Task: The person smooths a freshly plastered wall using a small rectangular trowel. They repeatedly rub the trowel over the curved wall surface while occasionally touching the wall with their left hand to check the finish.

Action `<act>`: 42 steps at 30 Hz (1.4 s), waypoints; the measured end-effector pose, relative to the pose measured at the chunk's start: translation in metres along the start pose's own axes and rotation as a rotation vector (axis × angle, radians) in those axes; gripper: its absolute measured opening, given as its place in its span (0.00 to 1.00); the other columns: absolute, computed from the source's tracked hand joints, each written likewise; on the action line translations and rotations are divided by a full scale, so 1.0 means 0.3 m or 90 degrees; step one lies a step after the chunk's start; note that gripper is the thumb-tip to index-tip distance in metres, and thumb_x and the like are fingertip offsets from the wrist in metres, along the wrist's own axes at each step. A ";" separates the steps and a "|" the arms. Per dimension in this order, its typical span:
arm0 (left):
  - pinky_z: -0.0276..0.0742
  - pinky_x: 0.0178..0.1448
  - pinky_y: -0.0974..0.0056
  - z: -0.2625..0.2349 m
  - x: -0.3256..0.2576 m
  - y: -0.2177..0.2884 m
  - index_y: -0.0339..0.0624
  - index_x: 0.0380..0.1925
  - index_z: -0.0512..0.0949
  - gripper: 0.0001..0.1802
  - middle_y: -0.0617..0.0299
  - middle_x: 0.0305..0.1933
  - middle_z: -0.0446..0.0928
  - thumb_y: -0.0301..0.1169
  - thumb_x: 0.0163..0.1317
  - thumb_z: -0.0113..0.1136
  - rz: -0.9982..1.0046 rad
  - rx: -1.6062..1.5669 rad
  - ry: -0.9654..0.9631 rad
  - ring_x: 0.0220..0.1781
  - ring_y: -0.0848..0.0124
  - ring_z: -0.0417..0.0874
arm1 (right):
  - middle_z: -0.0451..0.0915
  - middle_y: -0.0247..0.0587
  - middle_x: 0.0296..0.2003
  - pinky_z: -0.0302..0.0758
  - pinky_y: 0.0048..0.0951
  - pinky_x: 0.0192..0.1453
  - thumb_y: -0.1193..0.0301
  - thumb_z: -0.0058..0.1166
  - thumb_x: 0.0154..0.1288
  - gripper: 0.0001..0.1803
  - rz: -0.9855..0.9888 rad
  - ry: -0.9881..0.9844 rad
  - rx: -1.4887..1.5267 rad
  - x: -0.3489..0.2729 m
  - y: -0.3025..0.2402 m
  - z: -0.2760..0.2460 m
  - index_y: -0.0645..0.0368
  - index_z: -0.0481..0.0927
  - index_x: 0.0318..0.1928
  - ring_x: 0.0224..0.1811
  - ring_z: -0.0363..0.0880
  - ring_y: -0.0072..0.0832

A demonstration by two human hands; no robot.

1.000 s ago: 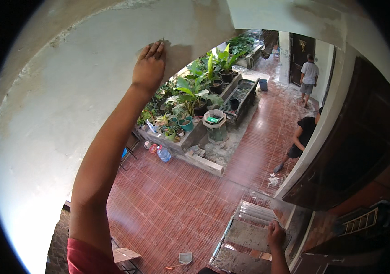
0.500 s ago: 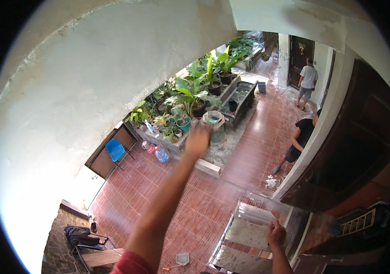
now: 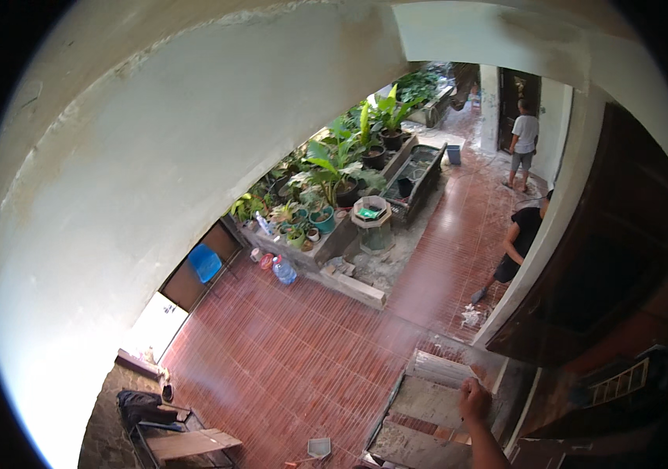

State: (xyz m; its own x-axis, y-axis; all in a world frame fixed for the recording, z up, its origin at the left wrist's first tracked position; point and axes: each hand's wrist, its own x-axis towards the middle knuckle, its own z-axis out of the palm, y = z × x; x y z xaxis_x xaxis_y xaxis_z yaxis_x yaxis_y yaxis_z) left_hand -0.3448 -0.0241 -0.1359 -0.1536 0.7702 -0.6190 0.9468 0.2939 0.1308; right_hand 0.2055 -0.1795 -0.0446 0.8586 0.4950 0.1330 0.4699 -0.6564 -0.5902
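We have our right hand (image 3: 475, 400) low in the picture, its forearm (image 3: 493, 447) rising from the lower edge. The fingers are curled inward, but we can't make out whether the grip closes on anything or merely rests folded. Our left hand lies outside the picture.

The grey-smeared boards (image 3: 426, 400) are what our hand is nearest to. They sit at lower right, just left of the fist as we look down, and their right ends are partly hidden by it; whether we touch them is unclear. Their long axis runs crosswise, from upper left down toward lower right, while the frame (image 3: 386, 413) at their left ends points away from us, leaning to the right. We judge that the boards are laid across so that the frame bears them side by side, and that our hand may be kept by them for balance; no handhold shows clearly.

The pale wall (image 3: 146, 156) fills the left, its lower edge slanting up to the right. Beneath, on the red floor (image 3: 271, 352), the dustpan (image 3: 318, 447) lies left of the boards. The blue chair (image 3: 205, 263) and bottle (image 3: 284, 270) stand near the planter (image 3: 360, 288), probably tucked there to leave walking room. Beyond, one person (image 3: 523, 137) stands by the door (image 3: 512, 105).
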 end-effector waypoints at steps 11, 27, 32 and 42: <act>0.80 0.52 0.56 0.062 -0.110 0.182 0.36 0.45 0.81 0.14 0.55 0.45 0.82 0.37 0.72 0.57 0.213 -0.398 0.366 0.46 0.62 0.83 | 0.86 0.50 0.35 0.77 0.50 0.48 0.59 0.49 0.74 0.15 0.011 -0.021 -0.001 -0.013 -0.016 -0.013 0.56 0.83 0.45 0.39 0.84 0.50; 0.80 0.51 0.60 0.162 -0.536 1.048 0.37 0.46 0.81 0.12 0.60 0.41 0.82 0.34 0.70 0.62 0.355 -0.861 -0.311 0.43 0.69 0.83 | 0.84 0.52 0.39 0.78 0.48 0.48 0.60 0.48 0.75 0.17 -0.019 -0.002 0.090 -0.011 0.001 0.008 0.60 0.82 0.48 0.43 0.84 0.51; 0.82 0.54 0.56 0.095 -0.507 1.054 0.35 0.50 0.78 0.14 0.58 0.45 0.81 0.33 0.70 0.59 0.266 -0.980 -0.584 0.47 0.63 0.84 | 0.84 0.52 0.42 0.78 0.46 0.51 0.60 0.48 0.74 0.18 -0.003 -0.009 0.102 -0.008 0.022 0.028 0.61 0.83 0.48 0.46 0.83 0.50; 0.79 0.62 0.54 -0.066 -0.405 0.989 0.34 0.58 0.74 0.20 0.54 0.54 0.79 0.34 0.71 0.57 0.163 -0.987 -0.704 0.55 0.59 0.81 | 0.85 0.43 0.37 0.77 0.42 0.49 0.57 0.51 0.75 0.20 -0.239 -0.012 0.415 -0.224 -0.252 0.096 0.63 0.84 0.44 0.40 0.83 0.40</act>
State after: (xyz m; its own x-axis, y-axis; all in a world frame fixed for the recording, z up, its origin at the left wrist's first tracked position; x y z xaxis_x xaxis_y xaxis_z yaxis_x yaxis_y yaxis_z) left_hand -0.0508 -0.0193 -0.0066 0.7396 0.4056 -0.5372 -0.2245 0.9010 0.3712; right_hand 0.1064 -0.1469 -0.0318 0.6581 0.6326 0.4082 0.5089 0.0258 -0.8604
